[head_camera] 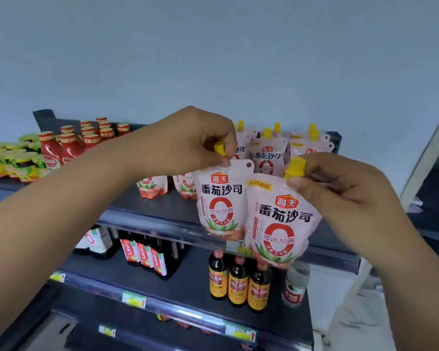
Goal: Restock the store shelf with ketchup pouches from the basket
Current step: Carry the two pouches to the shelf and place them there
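I hold two pale pink ketchup pouches with yellow caps in front of the top shelf (162,203). My left hand (188,140) grips the top of one ketchup pouch (219,203) by its cap. Lower and to the right, my right hand (340,188) pinches the neck of a second ketchup pouch (279,224). The second pouch overlaps the first and hangs past the shelf's front edge. Behind them, several pouches (268,155) of the same kind stand in rows at the right end of the top shelf. The basket is out of view.
Red sauce bottles (69,145) and green-lidded jars (18,160) fill the left of the top shelf. Dark soy sauce bottles (238,279) and a clear bottle (295,285) stand on the shelf below. Price tags line the shelf rails. A blue-grey wall rises behind.
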The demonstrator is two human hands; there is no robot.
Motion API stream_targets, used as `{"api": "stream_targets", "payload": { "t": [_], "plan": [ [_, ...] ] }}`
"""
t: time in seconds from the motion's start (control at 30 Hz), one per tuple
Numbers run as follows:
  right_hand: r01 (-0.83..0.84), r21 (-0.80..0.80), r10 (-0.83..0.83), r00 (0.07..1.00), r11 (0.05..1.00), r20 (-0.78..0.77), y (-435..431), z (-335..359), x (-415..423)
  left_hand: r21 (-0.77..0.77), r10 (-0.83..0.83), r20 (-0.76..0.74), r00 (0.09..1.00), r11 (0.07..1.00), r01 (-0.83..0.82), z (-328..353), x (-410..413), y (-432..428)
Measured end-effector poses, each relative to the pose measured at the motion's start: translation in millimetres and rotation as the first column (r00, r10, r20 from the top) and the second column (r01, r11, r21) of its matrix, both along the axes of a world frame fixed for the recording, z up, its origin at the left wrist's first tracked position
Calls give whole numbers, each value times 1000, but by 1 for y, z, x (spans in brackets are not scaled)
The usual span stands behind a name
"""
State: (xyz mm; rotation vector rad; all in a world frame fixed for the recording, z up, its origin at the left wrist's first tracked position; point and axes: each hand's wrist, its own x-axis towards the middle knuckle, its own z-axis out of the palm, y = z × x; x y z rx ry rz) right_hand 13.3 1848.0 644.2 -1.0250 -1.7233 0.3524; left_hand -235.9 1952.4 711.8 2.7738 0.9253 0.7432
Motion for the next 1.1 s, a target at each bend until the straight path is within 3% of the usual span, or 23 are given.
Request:
{"api": "stream_targets", "payload": {
  "t": [0.23,0.43,0.67,0.77,0.9,1.1],
  "plan": [
    [-43,-20,45,994,999,98,82,11,21,141,40,-48,998,990,-32,22,37,97],
    [-31,-73,44,983,997,181,132,11,23,96,78,-54,995,993,-73,22,53,167],
    [53,-54,-30,935,997,354,172,13,2,61,3,-256,967,998,13,6,61,215],
    [69,-119,-14,913,990,408,191,9,-14,73,-11,-319,948,997,36,-5,59,231],
    [85,-167,5,878,982,478,213,3,-31,55,-59,-289,956,995,78,-12,51,248],
    [119,-145,-40,887,982,460,230,0,-41,72,-151,-248,957,982,174,-16,44,253]
  ]
}}
